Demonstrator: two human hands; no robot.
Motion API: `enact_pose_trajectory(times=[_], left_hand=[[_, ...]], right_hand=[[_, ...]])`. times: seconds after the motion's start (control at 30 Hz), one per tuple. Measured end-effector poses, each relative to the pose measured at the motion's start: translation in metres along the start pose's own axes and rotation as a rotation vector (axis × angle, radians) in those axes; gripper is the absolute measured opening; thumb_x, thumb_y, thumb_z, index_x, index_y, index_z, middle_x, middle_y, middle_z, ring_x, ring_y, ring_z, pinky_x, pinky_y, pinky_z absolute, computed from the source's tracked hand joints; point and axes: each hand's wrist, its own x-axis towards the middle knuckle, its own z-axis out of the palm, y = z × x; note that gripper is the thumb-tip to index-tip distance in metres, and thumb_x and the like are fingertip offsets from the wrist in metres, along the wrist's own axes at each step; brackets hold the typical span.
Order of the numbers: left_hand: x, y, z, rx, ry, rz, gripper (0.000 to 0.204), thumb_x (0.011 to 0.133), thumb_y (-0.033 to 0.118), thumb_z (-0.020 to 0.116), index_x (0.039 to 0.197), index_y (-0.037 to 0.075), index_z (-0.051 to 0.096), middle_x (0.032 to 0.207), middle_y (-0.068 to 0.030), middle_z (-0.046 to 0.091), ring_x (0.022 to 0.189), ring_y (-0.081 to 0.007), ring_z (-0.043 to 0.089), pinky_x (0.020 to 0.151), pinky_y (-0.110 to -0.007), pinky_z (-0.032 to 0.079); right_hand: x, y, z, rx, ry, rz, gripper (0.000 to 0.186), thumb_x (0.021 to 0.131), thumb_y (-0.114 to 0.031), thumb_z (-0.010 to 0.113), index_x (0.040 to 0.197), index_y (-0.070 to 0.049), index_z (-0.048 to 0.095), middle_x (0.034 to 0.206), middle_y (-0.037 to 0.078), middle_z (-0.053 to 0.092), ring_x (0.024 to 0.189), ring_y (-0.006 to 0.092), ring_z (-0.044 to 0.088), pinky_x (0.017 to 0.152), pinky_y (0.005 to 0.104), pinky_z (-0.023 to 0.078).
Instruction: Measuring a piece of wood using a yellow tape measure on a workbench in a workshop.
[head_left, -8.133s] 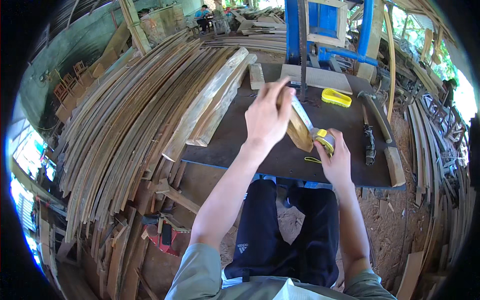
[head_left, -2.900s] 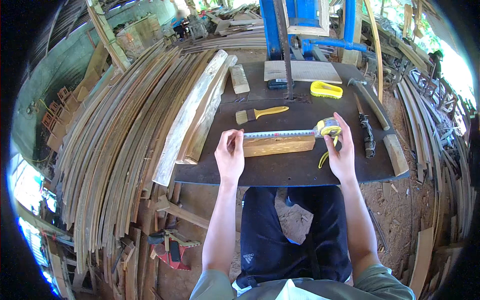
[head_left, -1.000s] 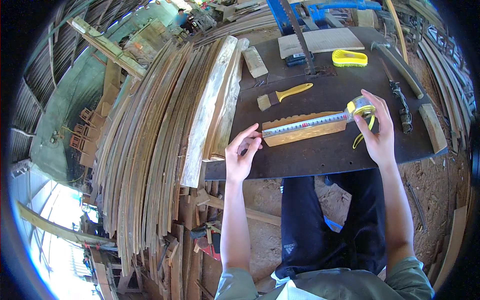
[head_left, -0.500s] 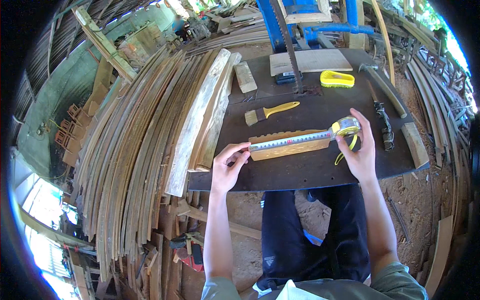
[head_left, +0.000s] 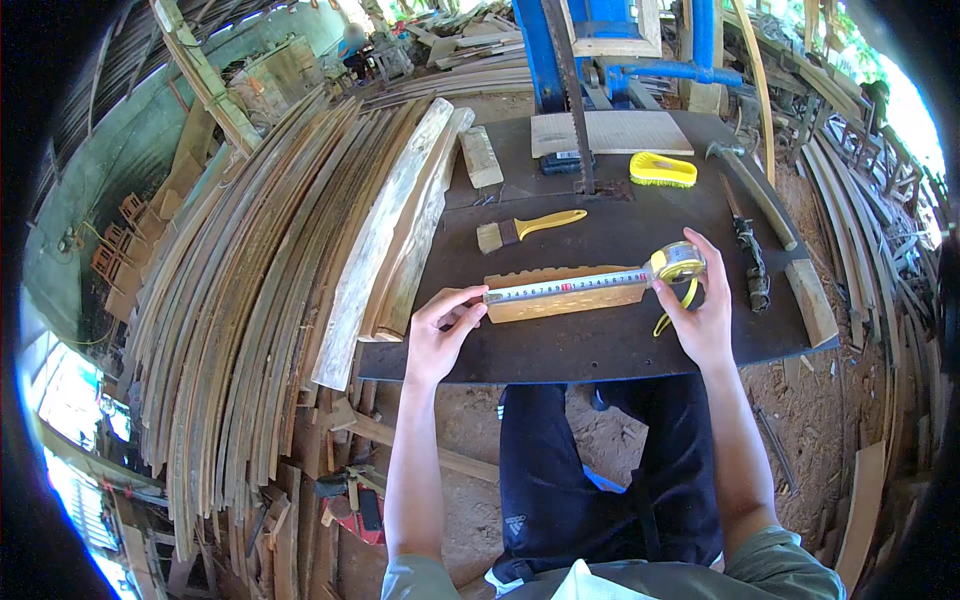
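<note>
A tape measure (head_left: 678, 262) with a clear and yellow case is held in my right hand (head_left: 706, 315), its fingers curled round the case's right side. Its white blade is pulled out leftward, lying along a short light-brown wood block (head_left: 570, 308) with a notched far edge. At the block's left end, my left hand (head_left: 443, 330) pinches the blade's tip between thumb and fingers. A yellow strap hangs from the case beside my right palm. Beyond the block lies a paintbrush (head_left: 530, 228) with a yellow handle. All of these are on a dark tabletop (head_left: 450, 355).
An upright saw blade (head_left: 568, 95) rises through the table, with a blue machine frame (head_left: 540, 60) behind. A yellow scrub brush (head_left: 663, 169), a hammer (head_left: 755, 190), a dark-wrapped tool (head_left: 751, 265) and wood offcuts (head_left: 480, 157) lie around. Long planks (head_left: 250, 280) are stacked at left.
The whole view has shifted slightly, so the table and its things appear a little further left. Both hands keep their hold on the tape measure along the block.
</note>
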Motion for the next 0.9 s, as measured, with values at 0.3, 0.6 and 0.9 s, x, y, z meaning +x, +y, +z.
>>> enact_pose_trajectory(times=[0.3, 0.6, 0.9], left_hand=[[-0.0025, -0.0012, -0.0009, -0.025, -0.002, -0.033, 0.027, 0.097, 0.004, 0.073, 0.124, 0.005, 0.074, 0.102, -0.0043, 0.07, 0.081, -0.0088, 0.067, 0.073, -0.022, 0.056], [-0.0029, -0.0019, -0.0046, 0.002, 0.01, -0.023, 0.028, 0.096, 0.006, 0.074, 0.125, 0.006, 0.075, 0.103, -0.0047, 0.071, 0.078, -0.0081, 0.065, 0.072, -0.022, 0.054], [-0.0031, 0.001, -0.0002, -0.018, 0.006, -0.036, 0.028, 0.097, 0.007, 0.074, 0.126, 0.007, 0.075, 0.104, -0.0051, 0.072, 0.079, -0.0088, 0.066, 0.073, -0.023, 0.055]], right_hand=[[-0.0034, 0.0006, 0.001, 0.039, -0.027, 0.034, 0.074, 0.08, -0.004, 0.084, 0.146, -0.006, 0.05, 0.129, 0.014, 0.061, 0.114, 0.0258, 0.065, 0.099, 0.0383, 0.052], [-0.0018, 0.0006, 0.0044, 0.032, -0.031, 0.019, 0.075, 0.079, -0.007, 0.085, 0.147, -0.007, 0.051, 0.131, 0.016, 0.06, 0.118, 0.029, 0.063, 0.102, 0.0395, 0.051], [-0.0013, 0.003, 0.0008, 0.049, -0.019, 0.015, 0.076, 0.08, -0.006, 0.084, 0.148, -0.008, 0.051, 0.129, 0.015, 0.061, 0.117, 0.0266, 0.064, 0.102, 0.0382, 0.052]])
